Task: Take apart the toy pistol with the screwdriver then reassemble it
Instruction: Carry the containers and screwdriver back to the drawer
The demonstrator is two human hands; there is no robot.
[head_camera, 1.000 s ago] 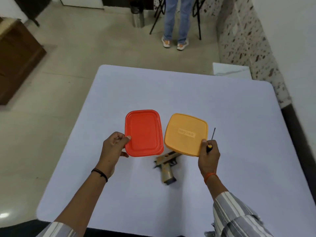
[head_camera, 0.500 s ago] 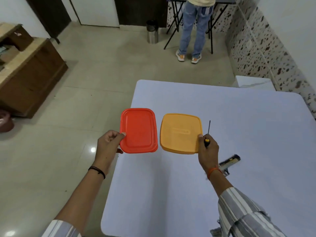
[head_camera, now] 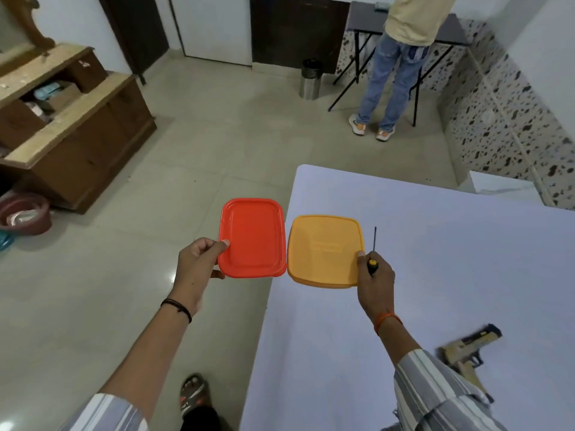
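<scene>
My left hand (head_camera: 199,262) pinches the left edge of a red plastic lid (head_camera: 252,237), holding it in the air beyond the table's left side. My right hand (head_camera: 375,279) holds the right edge of an orange lid (head_camera: 323,250) together with a small black-and-yellow screwdriver (head_camera: 373,250), whose shaft points up. The tan toy pistol (head_camera: 466,353) lies on the pale table (head_camera: 451,259) at the lower right, partly hidden behind my right sleeve.
A person in jeans (head_camera: 392,76) stands at a dark folding table (head_camera: 410,29) at the back. A metal bin (head_camera: 310,79) sits near the wall. A wooden cabinet (head_camera: 71,129) and a basin (head_camera: 25,213) are on the left floor. My sandalled foot (head_camera: 193,396) is below.
The view has swung left, so the table and the pistol now sit to the right. Both hands keep holding the two lids side by side; the screwdriver stays in my right hand.
</scene>
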